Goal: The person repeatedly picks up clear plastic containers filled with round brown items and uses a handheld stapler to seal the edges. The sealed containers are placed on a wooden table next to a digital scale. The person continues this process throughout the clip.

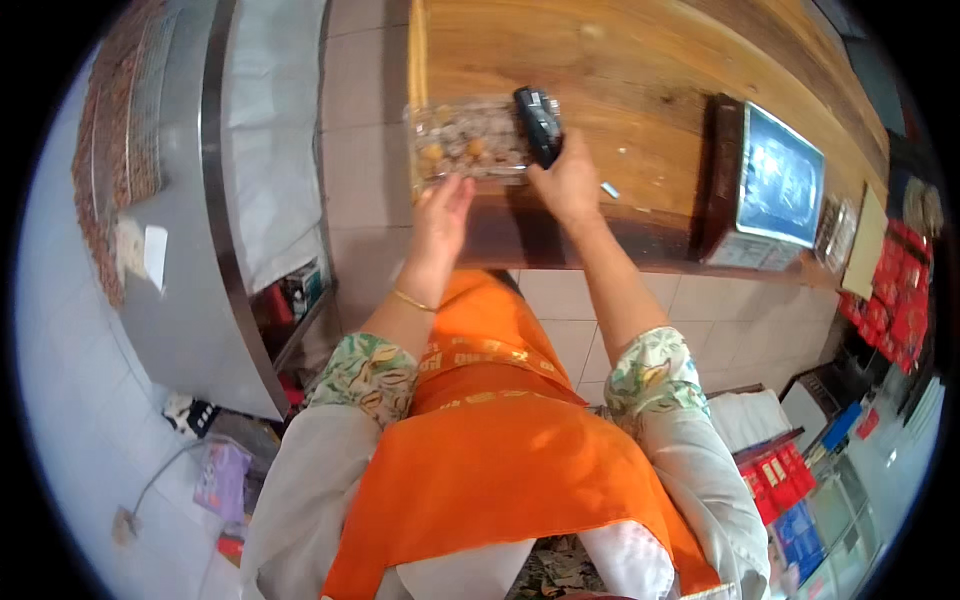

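One wooden table (620, 70) spans the upper part of the view, the largest thing here. Next comes one orange apron (520, 470) on the person, with pale lettering in two places, partly lost in the folds. One boxy unit with a glossy bluish panel (780, 175) stands toward the table's right end; the print on its front is too small to read. One clear box (480, 135) lies at the table's left end, close to the near edge, filled with brownish pieces, at least two yellow-orange ones standing out; no label on it can be made out.

Two hands are at it. The left hand (445, 212) has its fingers against the box's near side; whether it grips or only steadies, I cannot tell. The right hand (568, 180) is closed around one black handheld tool (540, 125) over the box's right end; contact between tool and box is unclear. Smallest are one thin bracelet (413, 301) on the left wrist and one pale blue scrap (609, 190) right of the right hand.
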